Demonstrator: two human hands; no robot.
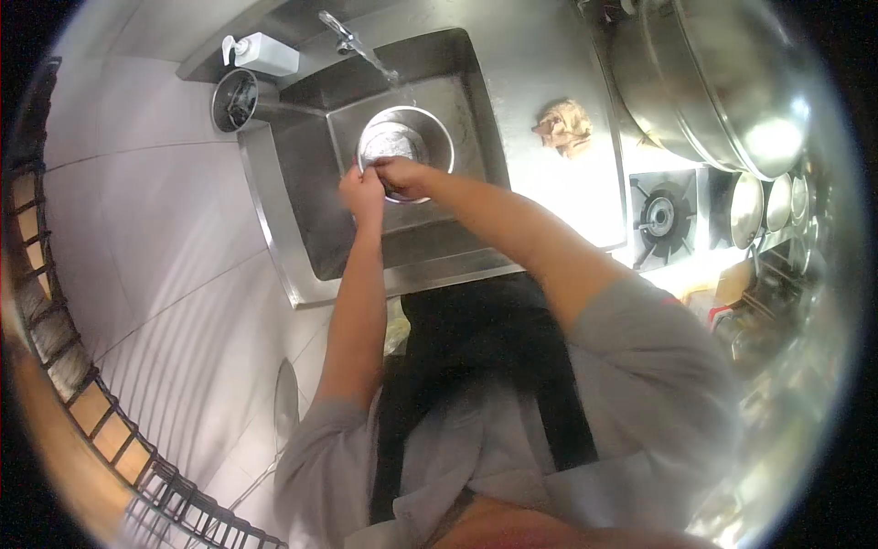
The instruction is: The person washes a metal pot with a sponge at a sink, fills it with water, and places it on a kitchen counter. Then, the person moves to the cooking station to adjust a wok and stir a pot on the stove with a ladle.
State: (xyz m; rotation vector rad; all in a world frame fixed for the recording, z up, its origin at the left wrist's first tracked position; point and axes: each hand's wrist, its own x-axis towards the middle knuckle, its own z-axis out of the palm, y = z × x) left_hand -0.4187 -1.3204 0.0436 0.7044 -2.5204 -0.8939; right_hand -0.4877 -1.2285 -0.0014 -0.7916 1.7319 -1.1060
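A round metal pot is in the steel sink, with whitish, shiny liquid inside. My left hand is closed on the near left part of its rim. Right beside it, my right hand reaches over the near rim with curled fingers; what these fingers hold, if anything, is hidden. The two hands are close together and seem to touch. Behind the pot, water runs from the tap into the sink.
A white pump bottle stands at the back left, near a metal container. A crumpled brown cloth or paper lies on the right counter. Farther right are a gas burner, large metal basins and hanging pans.
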